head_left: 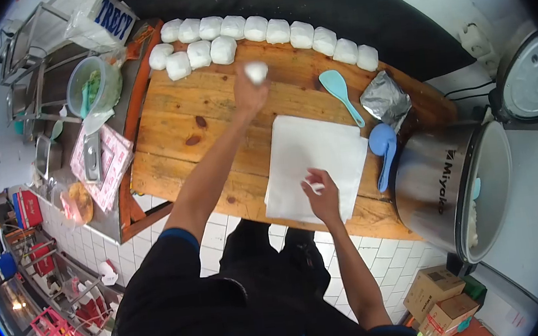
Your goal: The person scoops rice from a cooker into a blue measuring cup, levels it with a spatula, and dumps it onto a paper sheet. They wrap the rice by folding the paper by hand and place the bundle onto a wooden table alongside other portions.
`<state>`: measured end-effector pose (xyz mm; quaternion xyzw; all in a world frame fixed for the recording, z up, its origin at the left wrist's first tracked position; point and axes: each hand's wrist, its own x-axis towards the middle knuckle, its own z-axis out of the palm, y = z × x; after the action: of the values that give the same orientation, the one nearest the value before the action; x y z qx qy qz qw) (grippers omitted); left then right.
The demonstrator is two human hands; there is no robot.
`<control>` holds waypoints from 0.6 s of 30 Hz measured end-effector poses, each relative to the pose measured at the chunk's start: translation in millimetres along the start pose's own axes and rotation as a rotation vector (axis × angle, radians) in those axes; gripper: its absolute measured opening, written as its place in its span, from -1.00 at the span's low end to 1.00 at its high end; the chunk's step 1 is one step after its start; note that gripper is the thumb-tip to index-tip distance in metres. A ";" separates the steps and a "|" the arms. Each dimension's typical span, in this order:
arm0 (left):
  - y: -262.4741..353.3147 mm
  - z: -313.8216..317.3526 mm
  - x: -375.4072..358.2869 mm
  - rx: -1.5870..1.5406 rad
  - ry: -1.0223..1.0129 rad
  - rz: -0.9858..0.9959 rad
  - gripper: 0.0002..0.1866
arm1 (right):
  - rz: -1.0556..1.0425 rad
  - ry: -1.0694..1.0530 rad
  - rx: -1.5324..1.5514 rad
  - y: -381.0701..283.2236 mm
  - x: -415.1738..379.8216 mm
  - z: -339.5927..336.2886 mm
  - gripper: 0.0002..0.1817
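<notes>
My left hand reaches toward the back of the wooden table, its fingers round a white wrapped bundle that is blurred by motion. Beyond it, similar white bundles stand in a long row along the back edge, with a shorter row before them at the left. Over a stack of white paper sheets, my right hand has its fingers curled and apart; a small white patch shows between them, too small to make out.
A light-blue paddle, crumpled foil and a blue scoop lie right of the paper. A large steel rice cooker stands at the right edge. Leftward are a green-filled tub and a metal tray.
</notes>
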<state>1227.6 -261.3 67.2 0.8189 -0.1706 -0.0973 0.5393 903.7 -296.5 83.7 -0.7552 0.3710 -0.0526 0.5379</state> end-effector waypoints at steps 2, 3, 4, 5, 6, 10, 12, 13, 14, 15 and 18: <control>-21.4 18.4 59.7 0.617 0.102 0.150 -0.31 | 0.039 0.030 -0.029 6.5 9.8 -13.8 -0.60; -24.6 26.6 75.8 0.910 0.119 0.166 -0.33 | 0.008 0.012 -0.097 6.9 14.6 -23.4 -0.62; -23.3 34.1 84.8 1.196 0.128 0.186 -0.34 | -0.012 -0.004 -0.171 7.8 15.0 -35.0 -0.65; -18.9 37.7 88.6 1.303 0.170 0.291 -0.37 | -0.165 0.126 -0.291 5.0 27.4 -43.8 -0.70; -38.5 44.0 99.7 1.545 0.167 0.525 -0.39 | -0.254 0.275 -0.365 6.9 41.5 -56.6 -0.70; 2.4 44.2 42.1 1.059 0.177 0.606 -0.46 | -0.083 0.585 -0.685 -6.3 63.8 -110.9 -0.53; 42.1 63.5 -25.3 0.887 -0.154 0.482 -0.51 | 0.064 0.609 -0.717 20.7 57.2 -113.3 -0.39; 38.4 74.5 -63.3 0.671 -0.206 0.544 -0.54 | 0.107 0.610 -0.720 29.9 51.5 -111.8 -0.32; 37.2 82.6 -100.6 0.454 -0.249 0.596 -0.57 | -0.045 0.620 -0.652 52.3 55.4 -114.3 -0.24; 63.6 74.9 -133.1 0.301 -0.521 0.327 -0.60 | -0.055 0.613 -0.503 83.5 66.2 -117.7 -0.24; 53.8 80.7 -211.8 -0.037 -0.709 0.162 -0.62 | -0.040 0.690 -0.312 59.2 63.5 -110.3 -0.45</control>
<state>995.1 -268.0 79.0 0.7082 -0.4092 -0.3352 0.4676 866.7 -429.6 58.9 -0.7729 0.5191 -0.2574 0.2587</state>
